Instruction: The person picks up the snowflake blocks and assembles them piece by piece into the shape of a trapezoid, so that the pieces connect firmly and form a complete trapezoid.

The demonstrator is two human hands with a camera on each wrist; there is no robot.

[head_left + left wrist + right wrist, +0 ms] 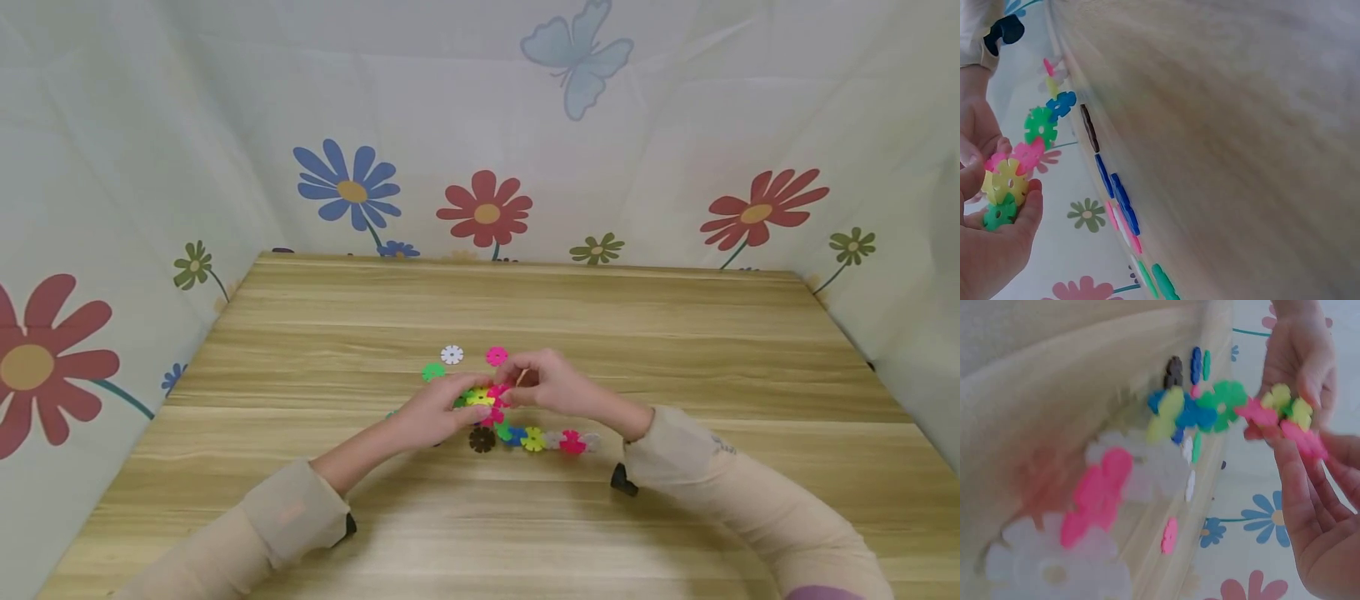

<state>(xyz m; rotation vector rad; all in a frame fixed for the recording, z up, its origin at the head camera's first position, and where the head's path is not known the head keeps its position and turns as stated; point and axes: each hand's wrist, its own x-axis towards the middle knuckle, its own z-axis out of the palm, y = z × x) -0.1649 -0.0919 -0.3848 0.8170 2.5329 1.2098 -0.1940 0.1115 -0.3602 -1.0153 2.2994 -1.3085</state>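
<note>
Both hands hold one joined piece made of notched plastic discs. My left hand grips its cluster of green and yellow discs between thumb and fingers. With thumb and fingertips, my right hand pinches a pink disc at the cluster's side. From the cluster a linked chain runs off to the right: a green disc, a blue disc, a yellow disc, a clear one, a pink disc and another clear one at the end.
Loose discs lie on the wooden table: a white disc, a pink disc and a green disc beyond the hands, a dark brown disc nearer. Blue discs show in the left wrist view. A flowered curtain stands behind.
</note>
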